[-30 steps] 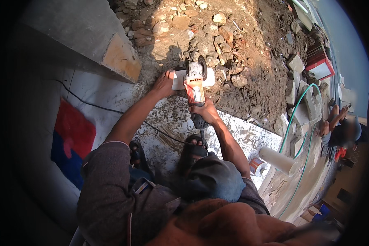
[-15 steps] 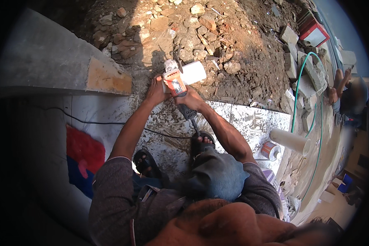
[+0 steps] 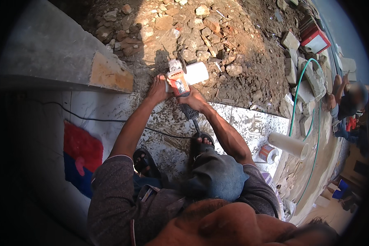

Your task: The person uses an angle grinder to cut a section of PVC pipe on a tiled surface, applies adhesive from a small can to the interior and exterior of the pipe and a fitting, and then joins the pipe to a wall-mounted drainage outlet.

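Observation:
My left hand (image 3: 157, 88) grips a short white pipe (image 3: 197, 71) near its left end, at the edge of the dirt. My right hand (image 3: 191, 98) is closed round the body of an orange and grey angle grinder (image 3: 178, 82), whose disc lies across the pipe; whether it touches the pipe I cannot tell. The grinder's black cord runs over mud-smeared white tiles (image 3: 250, 119) beside my sandalled feet (image 3: 205, 141). A loose pipe (image 3: 285, 143) and a metal can (image 3: 267, 154) lie to the right.
A concrete block structure (image 3: 65, 55) stands upper left. Rubble and soil (image 3: 164, 22) lie ahead. A red and blue mat (image 3: 82, 153) is at left. At right are broken blocks (image 3: 305, 88), a green hose (image 3: 301, 78), a red box (image 3: 315, 39) and another person (image 3: 346, 96).
Since a second ago the view has turned slightly. The grinder is tilted further left over the pipe, and more of the pipe shows to the right of the disc. Both hands keep their grip.

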### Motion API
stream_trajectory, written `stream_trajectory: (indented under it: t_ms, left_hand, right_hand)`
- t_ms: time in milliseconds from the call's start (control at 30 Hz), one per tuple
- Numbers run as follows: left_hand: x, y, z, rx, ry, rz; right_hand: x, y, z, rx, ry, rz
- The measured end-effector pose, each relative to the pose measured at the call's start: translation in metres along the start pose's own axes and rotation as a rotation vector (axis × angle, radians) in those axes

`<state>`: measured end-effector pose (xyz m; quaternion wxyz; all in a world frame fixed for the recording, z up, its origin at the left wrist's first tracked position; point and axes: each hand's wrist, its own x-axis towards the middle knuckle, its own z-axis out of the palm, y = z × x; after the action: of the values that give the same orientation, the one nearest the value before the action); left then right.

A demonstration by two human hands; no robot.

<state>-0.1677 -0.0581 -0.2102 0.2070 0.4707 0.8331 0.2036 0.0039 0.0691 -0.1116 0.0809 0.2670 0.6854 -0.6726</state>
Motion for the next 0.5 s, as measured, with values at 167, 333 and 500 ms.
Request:
stream_trajectory:
  t_ms: [167, 333, 500]
  left_hand:
    - [-0.002, 0.004, 0.000, 0.070, 0.027, 0.034]
    - [0.001, -0.003, 0.003, 0.023, 0.042, 0.018]
    - [0.000, 0.006, -0.002, 0.022, 0.029, 0.008]
  right_hand:
    - [-0.005, -0.008, 0.000, 0.024, 0.008, 0.010]
    - [0.000, 0.001, 0.001, 0.000, 0.015, -0.014]
    - [-0.005, -0.008, -0.002, -0.025, 0.016, -0.006]
